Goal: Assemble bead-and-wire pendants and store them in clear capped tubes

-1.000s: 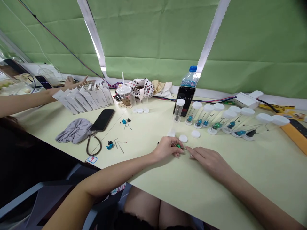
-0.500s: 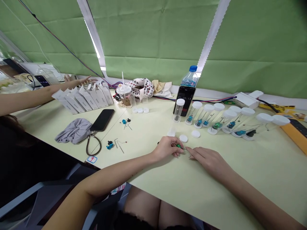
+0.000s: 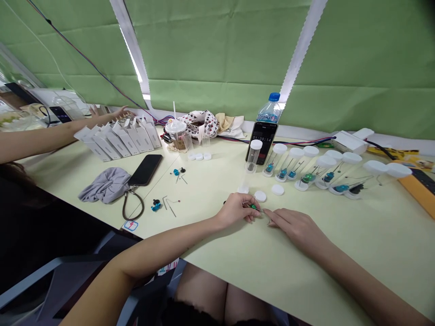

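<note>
fingers of the left hand (image 3: 236, 209) are pinched around a small green part (image 3: 253, 206), held between their tips low over the pale table (image 3: 210, 181). the right hand (image 3: 295, 224) is opposite, its index fingertip at a thin metal rod (image 3: 261, 210) beside the green part; whether its fingers are closed on the rod, i cannot tell. just beyond the hands lie white caps (image 3: 260, 196), and behind them a clear tube (image 3: 256, 145) stands upright in front of a phone (image 3: 264, 131) and a blue-capped bottle (image 3: 269, 108). to the right is a group of capped tubes (image 3: 326, 161) with blue, green and dark parts inside. left of the hands, small blue parts (image 3: 156, 207) and bent metal keys (image 3: 169, 206) lie loose. farther left are a dark phone (image 3: 146, 170), a grey cloth (image 3: 104, 185) and leaning white boxes (image 3: 118, 140), with another person's arm (image 3: 41, 142) stretched behind them.
</note>
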### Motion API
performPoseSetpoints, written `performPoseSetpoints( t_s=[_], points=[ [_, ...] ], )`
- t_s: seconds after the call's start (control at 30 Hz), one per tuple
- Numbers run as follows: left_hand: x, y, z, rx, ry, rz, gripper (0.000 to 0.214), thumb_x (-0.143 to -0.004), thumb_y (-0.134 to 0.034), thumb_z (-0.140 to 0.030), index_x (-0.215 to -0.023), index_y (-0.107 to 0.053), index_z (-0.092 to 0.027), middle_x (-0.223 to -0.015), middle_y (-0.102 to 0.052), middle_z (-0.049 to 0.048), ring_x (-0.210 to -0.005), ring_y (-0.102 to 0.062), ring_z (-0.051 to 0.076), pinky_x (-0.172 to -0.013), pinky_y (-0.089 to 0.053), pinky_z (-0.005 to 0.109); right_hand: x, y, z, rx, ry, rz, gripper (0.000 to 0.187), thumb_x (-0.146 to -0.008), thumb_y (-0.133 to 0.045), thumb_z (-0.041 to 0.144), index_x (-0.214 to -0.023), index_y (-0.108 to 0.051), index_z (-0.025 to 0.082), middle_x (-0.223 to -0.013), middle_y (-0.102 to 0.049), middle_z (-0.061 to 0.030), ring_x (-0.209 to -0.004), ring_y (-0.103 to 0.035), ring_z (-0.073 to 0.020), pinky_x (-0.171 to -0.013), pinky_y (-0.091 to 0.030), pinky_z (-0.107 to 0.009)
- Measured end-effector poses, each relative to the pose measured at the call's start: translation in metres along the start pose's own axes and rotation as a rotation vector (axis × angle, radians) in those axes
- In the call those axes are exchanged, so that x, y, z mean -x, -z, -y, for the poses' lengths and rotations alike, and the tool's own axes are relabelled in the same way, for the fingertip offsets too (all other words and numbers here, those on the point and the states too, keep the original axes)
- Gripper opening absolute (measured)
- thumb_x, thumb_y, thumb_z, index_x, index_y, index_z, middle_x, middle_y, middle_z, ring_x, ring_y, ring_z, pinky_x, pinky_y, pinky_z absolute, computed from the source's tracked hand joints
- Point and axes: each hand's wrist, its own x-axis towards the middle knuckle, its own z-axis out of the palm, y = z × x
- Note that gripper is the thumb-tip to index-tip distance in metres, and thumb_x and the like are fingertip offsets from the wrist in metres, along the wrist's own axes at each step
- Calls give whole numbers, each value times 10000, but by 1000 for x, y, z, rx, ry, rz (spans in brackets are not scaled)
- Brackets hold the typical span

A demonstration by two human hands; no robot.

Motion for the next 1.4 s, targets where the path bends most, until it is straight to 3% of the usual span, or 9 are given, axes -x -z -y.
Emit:
performPoseSetpoints(
  t_s=[1.4],
  points=[
    [4, -2, -3, -128, -52, -25, 212, -757, -660, -338, -814, -665, -133, -645, -610, 19, -567, -597, 121, -575, -519, 253, -2, -2, 1, -76, -35, -27, 231, -958, -463, 165, -1144, -597, 145, -790, -666, -47, -669, -612, -137, -613, -452, -259]
  ],
)
